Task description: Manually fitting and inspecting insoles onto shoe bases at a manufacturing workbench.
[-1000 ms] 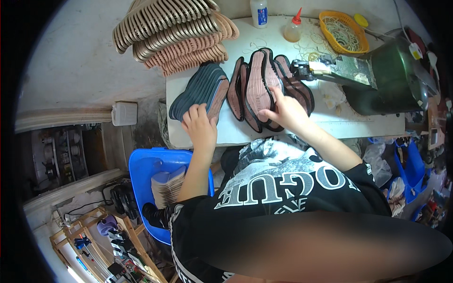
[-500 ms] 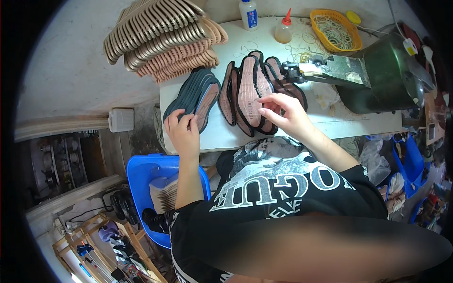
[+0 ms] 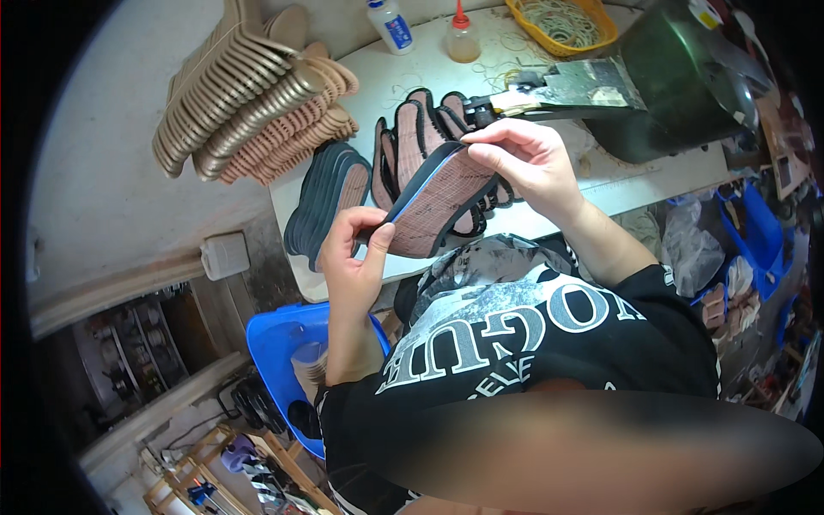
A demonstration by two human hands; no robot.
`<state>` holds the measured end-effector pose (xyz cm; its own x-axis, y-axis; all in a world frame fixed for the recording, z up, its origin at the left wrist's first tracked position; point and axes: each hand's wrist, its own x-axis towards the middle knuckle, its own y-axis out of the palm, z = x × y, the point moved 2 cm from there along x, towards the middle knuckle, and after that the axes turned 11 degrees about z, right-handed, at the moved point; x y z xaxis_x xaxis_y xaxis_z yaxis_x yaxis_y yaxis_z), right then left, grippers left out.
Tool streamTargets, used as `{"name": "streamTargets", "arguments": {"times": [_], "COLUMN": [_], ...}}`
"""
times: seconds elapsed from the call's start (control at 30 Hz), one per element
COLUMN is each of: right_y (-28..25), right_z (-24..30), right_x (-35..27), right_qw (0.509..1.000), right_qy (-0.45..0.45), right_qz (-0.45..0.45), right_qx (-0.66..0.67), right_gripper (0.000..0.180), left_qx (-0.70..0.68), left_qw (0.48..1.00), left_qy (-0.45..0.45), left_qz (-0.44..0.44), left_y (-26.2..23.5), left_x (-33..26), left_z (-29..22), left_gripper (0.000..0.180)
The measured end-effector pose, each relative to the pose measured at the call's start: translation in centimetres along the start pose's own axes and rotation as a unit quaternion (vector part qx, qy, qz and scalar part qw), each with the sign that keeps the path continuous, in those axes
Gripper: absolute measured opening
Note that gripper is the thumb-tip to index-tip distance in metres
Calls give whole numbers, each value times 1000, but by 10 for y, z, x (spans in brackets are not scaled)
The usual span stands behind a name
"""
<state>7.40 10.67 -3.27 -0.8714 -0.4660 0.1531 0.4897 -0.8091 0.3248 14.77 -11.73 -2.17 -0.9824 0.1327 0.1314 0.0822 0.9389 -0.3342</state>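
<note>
A shoe insole point(image 3: 442, 202), pinkish-brown and checked on top with a dark edge and a thin blue line, is held up over the table's front. My left hand point(image 3: 354, 249) pinches its near left end between thumb and fingers. At the far right end, my right hand point(image 3: 530, 163) grips the tip with thumb and forefinger. Left of it, a row of dark insoles point(image 3: 322, 202) leans together on the table, beside my left hand. Behind the held piece lie several similar insoles with black edging point(image 3: 415, 129), partly hidden by it.
A green machine point(image 3: 661, 94) reaches its arm over the white table point(image 3: 365, 77) from the right. Gold and pink insoles point(image 3: 249, 99) are piled at far left. At the back are a white bottle point(image 3: 392, 27), a red-tipped bottle point(image 3: 463, 43) and a yellow basket point(image 3: 536, 33). A blue bin point(image 3: 279, 343) stands below.
Both hands were apart, the left at the dark stack and the right over the edged insoles. Now they hold one insole up between them. The whole view has shifted and tilted.
</note>
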Motion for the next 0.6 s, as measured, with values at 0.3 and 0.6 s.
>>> {"name": "streamTargets", "arguments": {"times": [0.3, 0.6], "right_y": [-28, -12], "right_z": [1, -45], "right_x": [-8, -19], "right_qw": [972, 929], "right_qy": [74, 79], "right_qz": [5, 142], "right_qx": [223, 332], "right_gripper": [33, 33], "left_qx": [-35, -401], "left_qw": [972, 894], "left_qy": [-41, -97], "left_qz": [229, 176], "left_y": [25, 83], "left_x": [42, 84], "left_z": [-17, -10], "left_gripper": [20, 19]}}
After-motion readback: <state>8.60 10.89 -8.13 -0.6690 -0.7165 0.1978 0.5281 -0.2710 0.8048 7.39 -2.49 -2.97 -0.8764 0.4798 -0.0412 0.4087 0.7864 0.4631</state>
